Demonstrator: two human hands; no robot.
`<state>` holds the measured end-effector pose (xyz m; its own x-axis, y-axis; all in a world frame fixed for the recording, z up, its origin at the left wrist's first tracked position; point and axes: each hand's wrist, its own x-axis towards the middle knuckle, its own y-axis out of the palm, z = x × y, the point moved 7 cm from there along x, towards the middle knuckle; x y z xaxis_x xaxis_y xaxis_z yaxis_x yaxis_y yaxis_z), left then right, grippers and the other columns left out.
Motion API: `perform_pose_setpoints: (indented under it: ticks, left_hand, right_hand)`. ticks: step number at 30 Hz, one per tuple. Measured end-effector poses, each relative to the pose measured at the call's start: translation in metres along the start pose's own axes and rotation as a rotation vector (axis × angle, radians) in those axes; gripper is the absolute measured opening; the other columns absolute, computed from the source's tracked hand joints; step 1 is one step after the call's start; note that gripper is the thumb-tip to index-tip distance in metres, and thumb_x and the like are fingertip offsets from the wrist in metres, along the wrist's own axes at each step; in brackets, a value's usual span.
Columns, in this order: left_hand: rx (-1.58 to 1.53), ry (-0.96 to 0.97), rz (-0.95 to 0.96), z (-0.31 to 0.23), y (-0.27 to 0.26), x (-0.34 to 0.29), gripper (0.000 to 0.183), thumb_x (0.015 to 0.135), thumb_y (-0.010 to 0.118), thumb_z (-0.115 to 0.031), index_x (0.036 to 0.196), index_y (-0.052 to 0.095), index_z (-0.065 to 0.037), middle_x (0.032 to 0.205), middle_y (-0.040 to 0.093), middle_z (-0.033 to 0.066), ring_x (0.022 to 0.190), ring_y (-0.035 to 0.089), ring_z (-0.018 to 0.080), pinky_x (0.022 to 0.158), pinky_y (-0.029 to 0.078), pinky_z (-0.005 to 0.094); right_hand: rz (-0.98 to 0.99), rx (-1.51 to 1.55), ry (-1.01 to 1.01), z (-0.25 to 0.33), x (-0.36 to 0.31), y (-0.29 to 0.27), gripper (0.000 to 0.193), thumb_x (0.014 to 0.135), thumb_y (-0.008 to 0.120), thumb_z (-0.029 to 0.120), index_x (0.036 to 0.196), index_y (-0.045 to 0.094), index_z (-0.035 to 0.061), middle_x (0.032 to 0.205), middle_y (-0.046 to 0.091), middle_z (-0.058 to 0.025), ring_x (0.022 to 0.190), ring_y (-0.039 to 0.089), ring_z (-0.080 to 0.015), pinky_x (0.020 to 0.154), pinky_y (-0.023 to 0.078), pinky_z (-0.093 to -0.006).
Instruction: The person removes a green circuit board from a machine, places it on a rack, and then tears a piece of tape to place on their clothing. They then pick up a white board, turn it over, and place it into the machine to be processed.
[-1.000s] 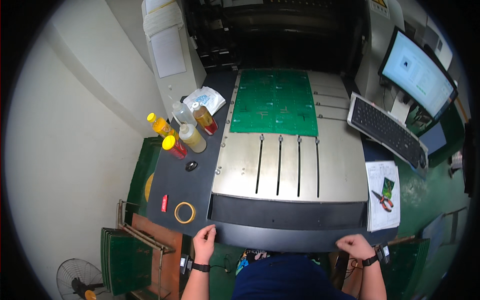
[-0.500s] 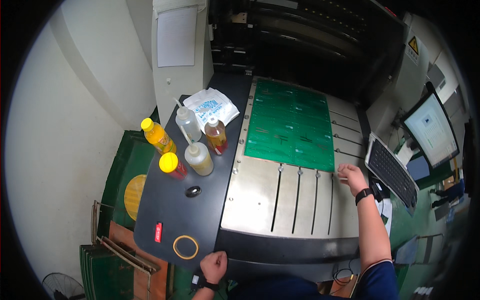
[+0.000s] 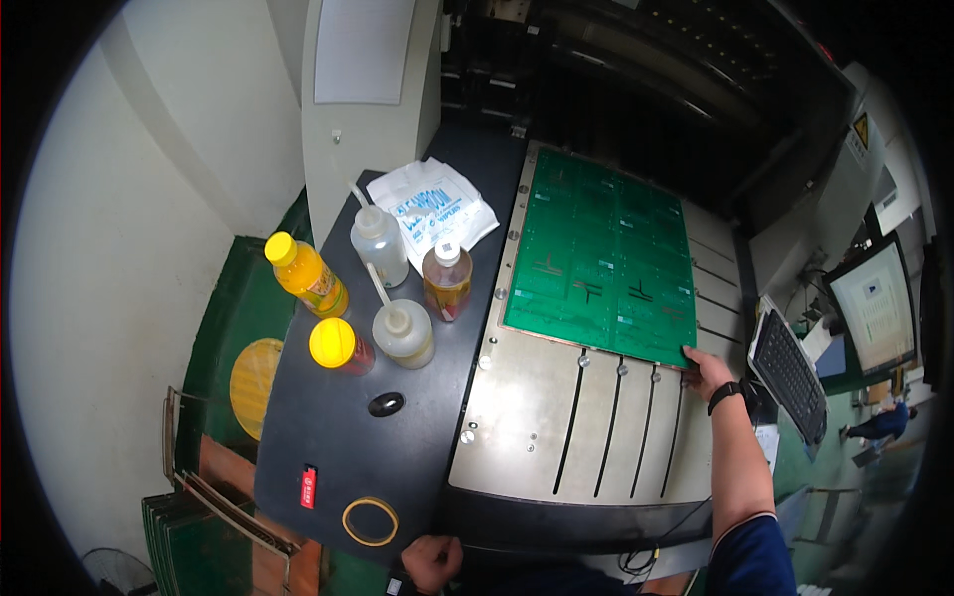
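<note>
A large green circuit board panel (image 3: 602, 260) lies flat on the slotted metal bed (image 3: 527, 427) of a machine. At its near right corner, my right hand (image 3: 708, 370) has its fingers closed on the edge; the fingertips under the board are hidden. A dark band circles that wrist. Down at the table's front edge, my left hand (image 3: 432, 563) is curled into a loose fist, with nothing seen in it. Closest to it is a roll of yellow tape (image 3: 371, 521) on the dark side table (image 3: 417, 437).
Bottles crowd the side table: two squeeze bottles (image 3: 402, 335), a drink bottle (image 3: 448, 281), an orange juice bottle (image 3: 306, 275) and a yellow-lidded container (image 3: 338, 346). Nearby are a white packet (image 3: 433, 207), a mouse (image 3: 386, 404) and a red lighter (image 3: 309, 487). A keyboard (image 3: 788, 370) and monitor (image 3: 874, 303) stand right.
My right hand has gone from beside the board to gripping its near right corner. My left hand remains curled low at the front edge. The whole view has shifted slightly.
</note>
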<state>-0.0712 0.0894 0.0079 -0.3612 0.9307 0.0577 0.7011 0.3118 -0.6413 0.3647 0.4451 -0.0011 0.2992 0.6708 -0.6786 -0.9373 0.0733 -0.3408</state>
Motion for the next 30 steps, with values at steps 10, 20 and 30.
perform_pose_setpoints:
  ticks: [10,20,30]
  left_hand:
    - [-0.024,0.052,-0.067,0.004,0.004,-0.009,0.012,0.070,0.065,-0.009,0.062,0.058,-0.005,0.052,0.050,0.0077,0.047,0.050,0.0238,0.046,0.039,0.0326]
    - [-0.325,-0.171,-0.114,0.022,0.014,-0.008,0.017,0.080,0.061,-0.011,0.068,0.058,0.001,0.058,0.054,0.0042,0.052,0.050,0.0113,0.049,0.041,0.0263]
    - [-1.094,-0.299,0.245,-0.109,0.061,-0.024,0.024,0.090,0.047,-0.024,0.099,0.052,-0.002,0.082,0.056,0.0070,0.069,0.055,0.0156,0.058,0.046,0.0266]
  right_hand:
    - [0.225,0.769,-0.537,0.011,-0.173,-0.027,0.032,0.079,0.051,0.000,0.111,0.048,-0.0018,0.098,0.059,-0.0099,0.090,0.058,-0.0203,0.085,0.047,-0.0356]
    - [0.294,0.999,-0.681,-0.099,-0.303,-0.103,0.052,0.067,0.049,-0.006,0.119,0.043,-0.0068,0.111,0.055,-0.0177,0.104,0.054,-0.0289,0.093,0.041,-0.0394]
    - [-0.062,0.977,-0.990,-0.254,-0.471,-0.237,0.032,0.062,0.063,-0.001,0.092,0.059,-0.0102,0.087,0.064,-0.0200,0.078,0.063,-0.0267,0.077,0.050,-0.0371]
